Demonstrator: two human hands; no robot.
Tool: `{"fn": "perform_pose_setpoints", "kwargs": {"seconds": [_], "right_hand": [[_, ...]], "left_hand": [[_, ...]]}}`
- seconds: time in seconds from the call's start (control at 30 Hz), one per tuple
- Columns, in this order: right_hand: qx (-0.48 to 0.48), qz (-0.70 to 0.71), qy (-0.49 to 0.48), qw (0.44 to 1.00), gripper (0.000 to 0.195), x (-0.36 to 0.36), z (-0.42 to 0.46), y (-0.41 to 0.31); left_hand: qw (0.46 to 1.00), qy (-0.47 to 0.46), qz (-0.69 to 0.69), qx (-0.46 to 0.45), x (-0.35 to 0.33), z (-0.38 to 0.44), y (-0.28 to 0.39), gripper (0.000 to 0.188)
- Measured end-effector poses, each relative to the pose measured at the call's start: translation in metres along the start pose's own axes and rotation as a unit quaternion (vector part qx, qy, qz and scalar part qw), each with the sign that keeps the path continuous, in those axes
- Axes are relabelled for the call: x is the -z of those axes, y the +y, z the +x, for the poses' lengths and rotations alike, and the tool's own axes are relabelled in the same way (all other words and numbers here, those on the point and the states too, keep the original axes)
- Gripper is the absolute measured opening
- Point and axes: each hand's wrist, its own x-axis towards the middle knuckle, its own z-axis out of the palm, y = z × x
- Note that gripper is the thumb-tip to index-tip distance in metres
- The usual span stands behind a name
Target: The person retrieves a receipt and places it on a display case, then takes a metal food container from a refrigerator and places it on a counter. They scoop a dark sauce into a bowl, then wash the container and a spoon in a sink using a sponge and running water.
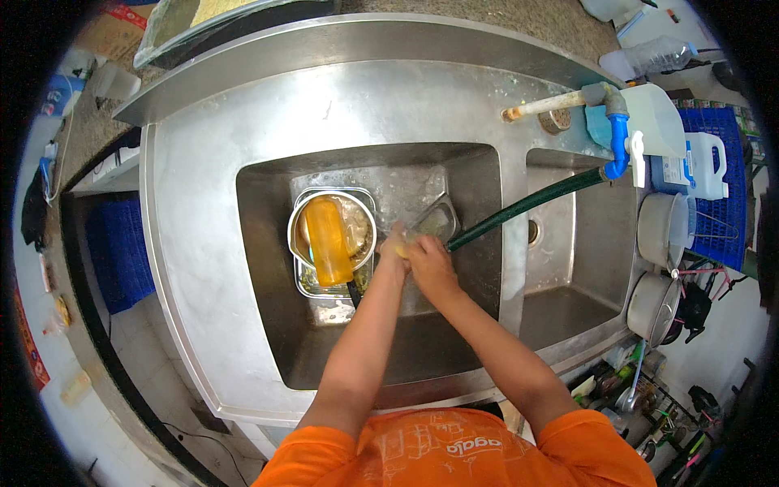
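Both hands meet over the middle of the large stainless steel sink basin (365,158). My right hand (431,265) is curled near the end of a green hose (529,207); whether it grips the hose is hard to tell. My left hand (397,248) touches it, and a small yellow thing (401,251) shows between them, blurred. Left of the hands, a metal pot (293,228) holds a yellow-orange plastic bottle or cup (328,243) lying tilted over its rim. The pot rests on a rectangular metal tray (301,286). A metal container (447,213) lies just beyond the hands.
A blue pipe with a white-handled tap (636,158) feeds the hose. To the right are a smaller basin (548,298), two metal pots (654,228), a white jug (709,164) and a blue crate (733,225). A dish rack (657,389) with utensils stands lower right.
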Motion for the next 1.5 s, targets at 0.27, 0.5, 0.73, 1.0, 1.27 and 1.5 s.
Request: {"fn": "perform_pose_setpoints", "kwargs": {"seconds": [0.27, 0.5, 0.73, 1.0, 1.27, 1.5], "right_hand": [[-0.069, 0.061, 0.049, 0.995, 0.014, 0.007, 0.016, -0.004], [-0.066, 0.035, -0.002, 0.997, 0.024, 0.010, -0.035, 0.017], [-0.189, -0.057, -0.352, 0.915, 0.039, -0.044, 0.053, 0.041], [-0.376, -0.026, -0.282, 0.882, 0.058, -0.098, 0.032, 0.042], [-0.345, 0.278, -0.164, 0.881, 0.056, -0.058, 0.024, 0.027], [-0.063, -0.189, -0.091, 0.976, 0.048, -0.099, 0.026, 0.096]], "left_hand": [[0.997, -0.074, 0.022, 0.004, -0.009, -0.026, 0.003, 0.079], [0.996, 0.055, 0.069, -0.016, -0.019, -0.037, -0.006, 0.102], [0.997, -0.008, 0.075, 0.009, 0.000, -0.080, -0.004, 0.061], [0.996, 0.061, 0.035, -0.049, 0.009, -0.068, -0.015, 0.050], [0.987, -0.157, -0.006, 0.042, 0.034, -0.007, 0.002, 0.050], [0.984, 0.016, 0.174, -0.015, 0.014, -0.042, -0.010, 0.043]]}}
